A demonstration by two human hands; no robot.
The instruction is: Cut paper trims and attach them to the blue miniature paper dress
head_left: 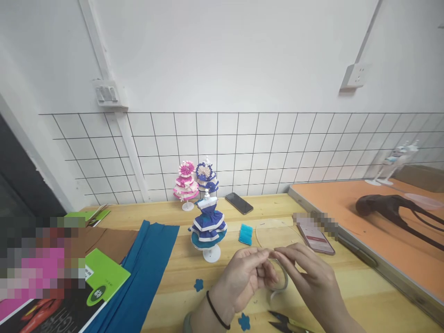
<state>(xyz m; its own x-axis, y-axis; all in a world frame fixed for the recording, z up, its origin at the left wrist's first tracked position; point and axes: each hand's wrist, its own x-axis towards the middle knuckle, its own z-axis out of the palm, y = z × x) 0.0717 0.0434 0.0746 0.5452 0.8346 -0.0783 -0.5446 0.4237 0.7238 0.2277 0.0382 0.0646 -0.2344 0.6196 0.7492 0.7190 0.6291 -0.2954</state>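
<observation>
Pale strip hangs at the meeting fingertips, its bow nearer the right hand

A thin pale strip is between the two hands, low over the near part of the table. Its upper end runs up to the fingertips; from there it bows out to the right and curls back left toward the near side, so it has no straight long axis. The bow lies just beside the right hand, which is the nearer of the two; the left hand lies to the left, palm partly turned up. Both hands have thumb and forefinger pinched together, their tips meeting, and appear to be closed on the strip's end, though the fingers hide the exact contact. Whether the lower end touches the wood I cannot tell.

On the near side lie scissors, points toward the left, and a blue flower cutout; another blue cutout is left of the left wrist. Farther off are a folded turquoise piece and, to the left, a blue dress figure on a white stand. Blue cloth covers the left of the wooden table.
</observation>
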